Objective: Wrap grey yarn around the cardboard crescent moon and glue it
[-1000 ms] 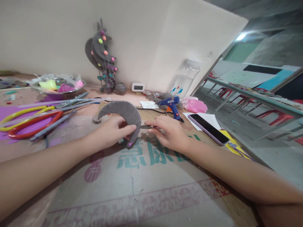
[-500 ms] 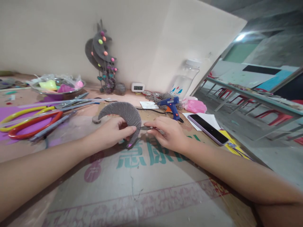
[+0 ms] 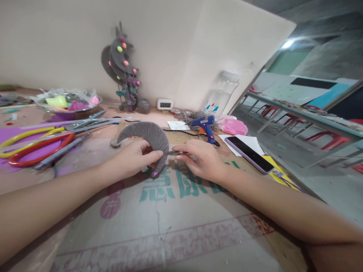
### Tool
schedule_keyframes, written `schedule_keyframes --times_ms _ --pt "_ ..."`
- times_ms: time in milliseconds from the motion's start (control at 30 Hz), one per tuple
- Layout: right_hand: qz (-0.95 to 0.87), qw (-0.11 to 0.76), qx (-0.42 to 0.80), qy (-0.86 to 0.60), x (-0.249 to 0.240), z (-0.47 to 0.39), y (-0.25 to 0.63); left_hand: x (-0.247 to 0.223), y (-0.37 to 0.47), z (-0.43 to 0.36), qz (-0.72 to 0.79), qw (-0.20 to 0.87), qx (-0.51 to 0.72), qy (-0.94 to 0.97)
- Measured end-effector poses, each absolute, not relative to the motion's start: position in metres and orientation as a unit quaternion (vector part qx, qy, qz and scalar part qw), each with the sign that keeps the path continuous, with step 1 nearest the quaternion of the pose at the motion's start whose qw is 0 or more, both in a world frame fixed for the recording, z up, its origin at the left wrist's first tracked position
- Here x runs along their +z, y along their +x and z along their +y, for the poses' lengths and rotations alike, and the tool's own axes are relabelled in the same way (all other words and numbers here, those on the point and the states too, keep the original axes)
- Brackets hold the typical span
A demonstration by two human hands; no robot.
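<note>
My left hand (image 3: 137, 156) grips a crescent moon shape (image 3: 159, 136) wrapped in grey yarn, with the thumb on its front and the other fingers behind it. At the crescent's lower tip a bit of purple (image 3: 154, 174) shows uncovered. To its right, my right hand (image 3: 200, 159) pinches a short taut stretch of grey yarn (image 3: 172, 153) that runs from the crescent's outer edge. Near the crescent's left tip lies a small grey lump (image 3: 115, 143). Both hands are just above a printed cardboard sheet (image 3: 136, 226).
Behind my right hand lies a blue glue gun (image 3: 208, 128), near a phone (image 3: 249, 155) and a water bottle (image 3: 219, 94). Scissors (image 3: 42, 151) and a metal bowl (image 3: 68, 107) are at left. Decorated moons (image 3: 120, 56) lean on the wall beside a digital timer (image 3: 165, 104).
</note>
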State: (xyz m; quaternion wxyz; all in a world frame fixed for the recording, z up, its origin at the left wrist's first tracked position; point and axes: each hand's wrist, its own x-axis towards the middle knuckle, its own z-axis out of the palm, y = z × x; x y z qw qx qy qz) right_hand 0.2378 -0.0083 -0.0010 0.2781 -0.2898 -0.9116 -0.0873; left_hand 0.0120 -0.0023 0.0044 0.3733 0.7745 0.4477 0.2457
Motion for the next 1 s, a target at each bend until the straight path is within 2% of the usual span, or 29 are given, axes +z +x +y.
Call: schedule_keyframes --times_ms 400,600,1000 --pt "-0.909 0.274 -0.069 -0.307 -0.0017 -0.0077 0.2381 0.0045 0.0111 -0.001 0.45 0.361 0.251 0.777" --pt "-0.888 0.328 -0.028 -0.32 -0.0026 -0.0079 0.2395 0.0069 0.0119 -0.0022 0.455 0.354 0.251 0.778" --pt "-0.916 0.287 -0.06 -0.273 0.0043 -0.015 0.2336 0.0057 0.0109 -0.0012 0.456 0.321 0.245 0.793"
